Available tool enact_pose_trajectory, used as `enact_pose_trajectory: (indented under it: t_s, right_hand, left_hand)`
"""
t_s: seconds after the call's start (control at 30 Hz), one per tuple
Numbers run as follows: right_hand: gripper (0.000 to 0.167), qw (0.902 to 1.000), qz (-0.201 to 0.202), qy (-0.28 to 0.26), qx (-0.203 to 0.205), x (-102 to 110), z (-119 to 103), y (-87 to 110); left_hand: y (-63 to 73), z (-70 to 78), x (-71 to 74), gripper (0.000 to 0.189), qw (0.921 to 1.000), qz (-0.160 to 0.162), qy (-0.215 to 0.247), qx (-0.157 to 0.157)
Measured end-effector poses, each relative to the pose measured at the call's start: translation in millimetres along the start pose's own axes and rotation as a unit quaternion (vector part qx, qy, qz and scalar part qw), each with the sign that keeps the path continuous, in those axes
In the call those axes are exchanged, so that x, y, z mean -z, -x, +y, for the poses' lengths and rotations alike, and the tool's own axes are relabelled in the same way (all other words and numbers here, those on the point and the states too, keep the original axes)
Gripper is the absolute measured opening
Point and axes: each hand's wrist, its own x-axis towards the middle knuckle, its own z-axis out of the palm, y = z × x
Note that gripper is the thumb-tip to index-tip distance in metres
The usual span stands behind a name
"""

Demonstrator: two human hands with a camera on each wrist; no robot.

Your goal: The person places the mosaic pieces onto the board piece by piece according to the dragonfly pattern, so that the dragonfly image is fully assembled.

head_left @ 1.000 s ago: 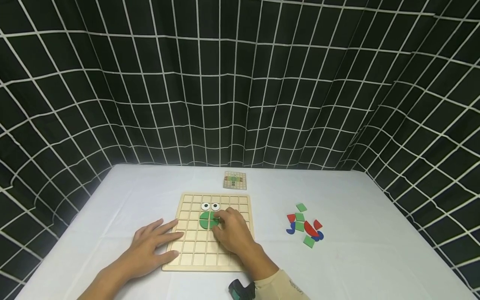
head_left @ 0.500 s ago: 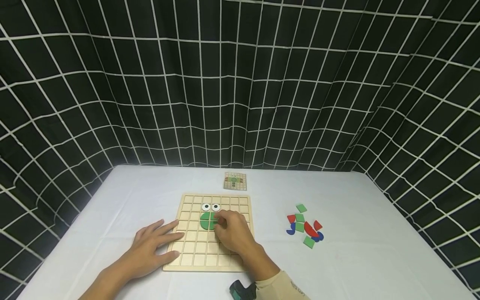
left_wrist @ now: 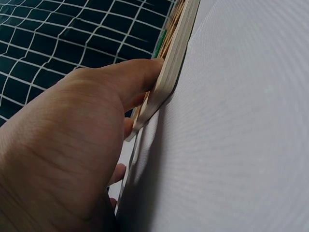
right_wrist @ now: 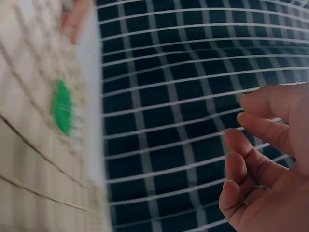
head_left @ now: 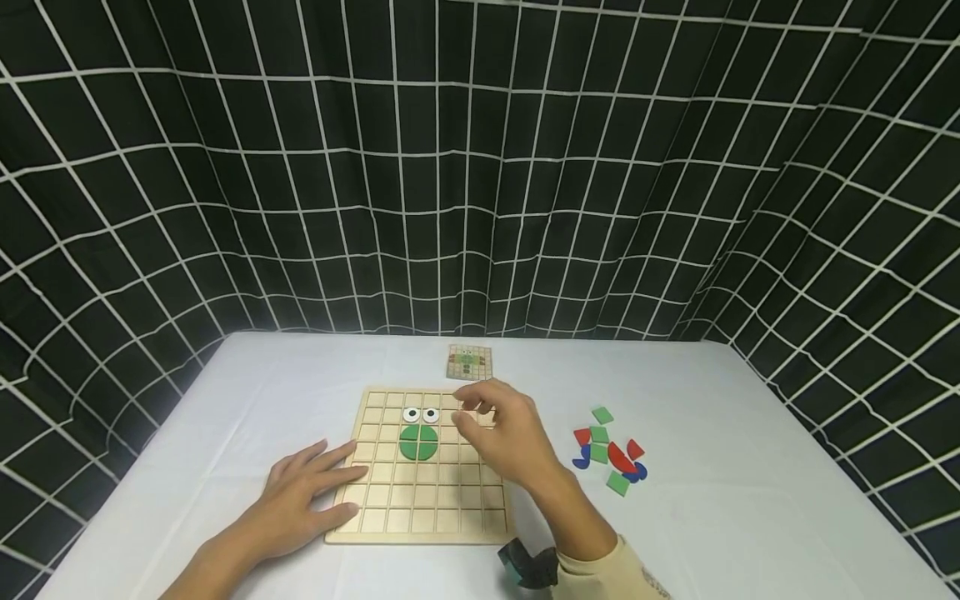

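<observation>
A wooden grid board (head_left: 402, 496) lies on the table, and green quarter-circle tiles (head_left: 408, 451) form a full disc in it. Two white eye tiles (head_left: 411, 414) sit side by side just above that disc. My left hand (head_left: 303, 496) rests with spread fingers on the board's left border; in the left wrist view its thumb (left_wrist: 140, 75) lies over the board's edge (left_wrist: 171, 67). My right hand (head_left: 510, 429) hovers over the board's upper right part, fingers loosely bent and nothing between them. The right wrist view shows its thumb and fingertips apart.
Loose tiles lie to the right of the board: green squares (head_left: 618, 483), red pieces (head_left: 620, 458) and blue curved pieces (head_left: 582, 457). A small pattern card (head_left: 470, 362) is behind the board. A black curtain with white grid lines (head_left: 465, 183) surrounds the white table (head_left: 720, 467).
My right hand has left the green disc, moving up and to the right, and its fingers have parted. The whole disc now shows. My left hand has stayed on the board's border.
</observation>
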Motion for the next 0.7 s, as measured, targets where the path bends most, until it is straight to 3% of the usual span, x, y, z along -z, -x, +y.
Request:
enact_pose_trajectory:
  t_s: [0.2,0.33,0.4,0.5,0.7]
  right_hand:
    - [0.022,0.9962,0.063,0.024,0.054,48,-7,-1.2]
    - [0.026,0.9885,0.105,0.04,0.101,74,2,1.5]
    - [0.028,0.9863,0.119,0.047,0.104,85,10,2.8]
    - [0.029,0.9857,0.133,0.071,0.075,101,24,4.5]
    - [0.029,0.9841,0.146,0.098,-0.029,120,66,5.4]
  left_hand:
    - [0.6,-0.8,-0.8,0.041,1.0,-0.004,-0.004,0.007]
    - [0.2,-0.2,-1.4,0.041,1.0,-0.003,-0.006,0.007]
    - [0.1,0.3,-1.1,0.041,0.9999,-0.003,-0.007,0.008]
    - [0.1,0.9,-0.7,0.041,0.9999,-0.002,-0.008,0.007]
    - [0.6,1.0,-0.3,0.041,0.9999,-0.002,-0.01,0.004]
